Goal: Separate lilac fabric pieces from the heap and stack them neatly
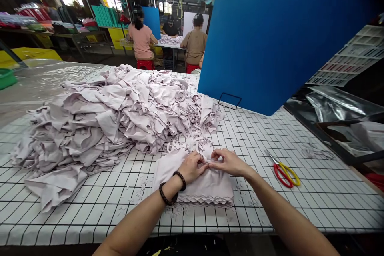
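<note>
A neat stack of pale lilac strappy garments (207,190) lies flat in front of me, its scalloped hems toward me and its thin straps looped at the far end. At the upper edge of the top garment, my left hand (192,167) is closed, pinching the cloth. My right hand (230,163) meets it there with thumb and forefinger closed on the same cloth. The fingertips of both hands nearly touch, and the bit of fabric between them is partly hidden. Behind the stack rises a big loose heap of the same lilac garments (129,108).
Scissors (285,173) with red and yellow handles lie to the right on the grid-patterned tablecloth (255,208). A blue board (270,44) stands at the back right by a black wire stand (229,101). Fabric scraps litter the cloth. Several people sit at a table beyond.
</note>
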Demonstrator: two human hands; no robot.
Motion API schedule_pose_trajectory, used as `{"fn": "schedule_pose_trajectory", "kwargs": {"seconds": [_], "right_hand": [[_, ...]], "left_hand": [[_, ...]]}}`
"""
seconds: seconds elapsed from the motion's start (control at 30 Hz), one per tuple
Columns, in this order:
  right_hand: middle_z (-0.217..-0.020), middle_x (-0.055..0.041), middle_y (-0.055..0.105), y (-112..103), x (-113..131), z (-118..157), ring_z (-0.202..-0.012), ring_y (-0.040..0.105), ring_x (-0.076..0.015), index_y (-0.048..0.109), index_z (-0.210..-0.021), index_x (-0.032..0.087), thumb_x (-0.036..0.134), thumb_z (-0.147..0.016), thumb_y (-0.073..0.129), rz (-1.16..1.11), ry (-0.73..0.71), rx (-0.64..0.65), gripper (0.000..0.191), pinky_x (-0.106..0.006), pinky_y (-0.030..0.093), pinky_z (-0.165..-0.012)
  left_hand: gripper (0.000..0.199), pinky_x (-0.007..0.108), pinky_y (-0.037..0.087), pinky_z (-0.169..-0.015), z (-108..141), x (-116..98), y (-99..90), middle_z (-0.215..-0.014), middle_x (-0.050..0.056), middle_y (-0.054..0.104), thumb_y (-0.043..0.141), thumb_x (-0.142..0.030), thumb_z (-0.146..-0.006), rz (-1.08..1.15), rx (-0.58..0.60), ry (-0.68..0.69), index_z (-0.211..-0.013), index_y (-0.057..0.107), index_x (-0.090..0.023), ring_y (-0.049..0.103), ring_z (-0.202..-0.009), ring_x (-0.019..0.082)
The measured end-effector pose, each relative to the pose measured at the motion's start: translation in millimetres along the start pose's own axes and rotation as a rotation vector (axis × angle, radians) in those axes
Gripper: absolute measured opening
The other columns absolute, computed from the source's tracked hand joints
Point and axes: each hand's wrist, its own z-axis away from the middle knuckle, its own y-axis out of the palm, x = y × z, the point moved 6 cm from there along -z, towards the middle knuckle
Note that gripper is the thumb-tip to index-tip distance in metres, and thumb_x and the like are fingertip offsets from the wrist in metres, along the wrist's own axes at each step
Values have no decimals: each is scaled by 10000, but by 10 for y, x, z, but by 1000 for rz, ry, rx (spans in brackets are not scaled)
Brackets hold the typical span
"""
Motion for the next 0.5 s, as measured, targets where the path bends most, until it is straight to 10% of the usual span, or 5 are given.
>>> {"fn": "schedule_pose_trajectory", "kwargs": {"seconds": [0.27, 0.5], "right_hand": [[-974, -54, 589, -188, -232, -41, -852, 546, -208, 650, -880, 234, 488, -734, 609, 123, 29, 92, 296, -315, 424, -729], [-1122, -76, 562, 152, 302, -899, -992, 518, -204, 641, -1076, 234, 172, -778, 544, 278, -273, 10, 319, -316, 391, -849]], "left_hand": [[262, 286, 440, -702, 49, -98, -72, -945, 53, 525, 613, -313, -773, 24, -53, -4, -985, 535, -180, 513, -792, 161], [163, 270, 447, -720, 102, -254, -367, -890, 55, 571, 514, -282, -846, 195, -216, 46, -910, 619, -174, 530, -761, 141]]}}
